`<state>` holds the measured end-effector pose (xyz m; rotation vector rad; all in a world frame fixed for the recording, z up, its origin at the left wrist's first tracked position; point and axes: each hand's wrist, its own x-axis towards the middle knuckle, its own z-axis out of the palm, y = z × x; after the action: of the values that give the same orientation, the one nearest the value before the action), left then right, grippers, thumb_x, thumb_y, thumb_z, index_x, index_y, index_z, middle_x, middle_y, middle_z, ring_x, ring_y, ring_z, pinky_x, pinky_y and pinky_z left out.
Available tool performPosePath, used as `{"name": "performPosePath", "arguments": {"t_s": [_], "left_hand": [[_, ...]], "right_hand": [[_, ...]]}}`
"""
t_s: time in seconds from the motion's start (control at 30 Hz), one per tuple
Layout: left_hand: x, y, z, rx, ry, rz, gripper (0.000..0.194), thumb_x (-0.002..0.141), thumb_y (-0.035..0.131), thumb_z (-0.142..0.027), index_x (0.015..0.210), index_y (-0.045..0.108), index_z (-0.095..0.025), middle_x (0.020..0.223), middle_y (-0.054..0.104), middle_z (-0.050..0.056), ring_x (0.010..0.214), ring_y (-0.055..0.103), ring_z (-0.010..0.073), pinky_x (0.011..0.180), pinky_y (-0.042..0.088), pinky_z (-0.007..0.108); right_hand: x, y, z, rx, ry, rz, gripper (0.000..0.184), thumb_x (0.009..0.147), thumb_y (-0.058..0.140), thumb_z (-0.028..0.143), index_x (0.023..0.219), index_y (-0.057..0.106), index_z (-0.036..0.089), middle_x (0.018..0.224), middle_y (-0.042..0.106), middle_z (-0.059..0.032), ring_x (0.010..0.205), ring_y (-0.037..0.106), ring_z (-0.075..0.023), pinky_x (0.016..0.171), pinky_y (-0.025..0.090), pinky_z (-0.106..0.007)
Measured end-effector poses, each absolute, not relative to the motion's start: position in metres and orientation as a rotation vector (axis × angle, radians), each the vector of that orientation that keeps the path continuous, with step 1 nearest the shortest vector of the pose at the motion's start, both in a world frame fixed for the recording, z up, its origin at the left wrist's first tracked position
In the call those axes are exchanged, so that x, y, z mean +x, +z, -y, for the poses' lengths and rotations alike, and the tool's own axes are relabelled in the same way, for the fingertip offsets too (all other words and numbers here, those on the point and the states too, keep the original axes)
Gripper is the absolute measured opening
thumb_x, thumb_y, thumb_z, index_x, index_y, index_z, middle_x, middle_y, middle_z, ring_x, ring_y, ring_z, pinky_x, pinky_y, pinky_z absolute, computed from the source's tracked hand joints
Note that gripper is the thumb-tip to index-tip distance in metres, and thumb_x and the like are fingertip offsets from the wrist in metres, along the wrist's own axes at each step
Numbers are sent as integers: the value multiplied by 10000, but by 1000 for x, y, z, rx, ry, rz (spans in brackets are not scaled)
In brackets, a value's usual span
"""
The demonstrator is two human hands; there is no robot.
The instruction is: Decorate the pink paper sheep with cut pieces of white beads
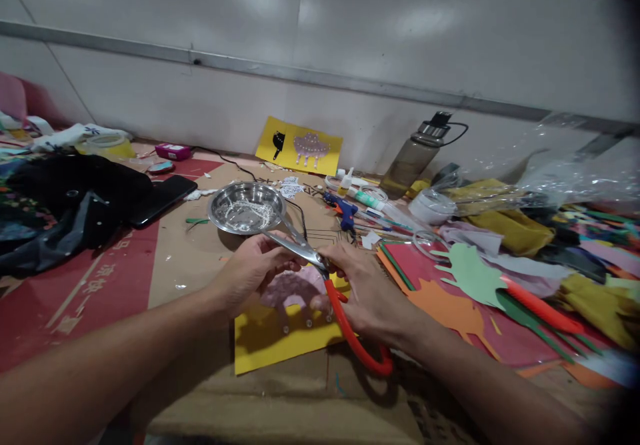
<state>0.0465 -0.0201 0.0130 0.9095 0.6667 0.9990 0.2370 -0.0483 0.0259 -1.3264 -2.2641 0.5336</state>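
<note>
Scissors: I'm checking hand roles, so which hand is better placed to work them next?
Probably the right: the right hand grips the scissors at the red handles, blades open. The left hand is beside the blades, but whether it holds anything is unclear.

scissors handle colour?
Red or orange-red; the scissors handle shows best in the head view, at the right hand.

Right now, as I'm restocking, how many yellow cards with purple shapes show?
2: rear card by the wall, front card beneath the scissors; others may be hidden.
</note>
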Motion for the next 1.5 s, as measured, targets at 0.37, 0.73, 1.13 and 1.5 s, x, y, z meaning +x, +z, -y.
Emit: {"name": "performPosePath", "arguments": {"t_s": [0.37, 0.73, 1.13, 1.5], "left_hand": [[44, 17, 20, 945, 1011, -651, 92, 699, 725, -174, 701, 641, -139, 695, 633, -14, 672, 582, 82, 700, 462, 198], [40, 9, 14, 932, 995, -816, 128, 712, 703, -193, 684, 599, -124, 745, 676, 45, 694, 602, 95, 663, 444, 198], [39, 6, 16, 928, 876, -871, 164, 690, 728, -209, 684, 592, -118, 778, 682, 65, 623, 549, 64, 596, 408, 174], [37, 9, 19, 931, 861, -841, 159, 692, 734, -208, 682, 602, -120, 752, 667, 68, 591, 522, 70, 531, 374, 180]], "right_hand": [[237, 24, 50, -1369, 471, 2255, 442, 689, 729, 372, 1073, 579, 212, 951, 550, -66, 838, 556, -206, 720, 440, -326], [250, 22, 52, -1606, 349, 2220, 458, 739, 658, 444, 1129, 569, 222, 982, 530, -79, 865, 565, -224, 751, 469, -340], [339, 1, 56, -2026, 83, 2305, 499, 713, 658, 467, 1144, 615, 219, 897, 552, -87, 846, 555, -260, 762, 461, -376], [360, 13, 59, -2021, 171, 2430, 573, 624, 741, 300, 1178, 619, 222, 977, 607, -108, 876, 597, -271, 752, 487, -386]]}}
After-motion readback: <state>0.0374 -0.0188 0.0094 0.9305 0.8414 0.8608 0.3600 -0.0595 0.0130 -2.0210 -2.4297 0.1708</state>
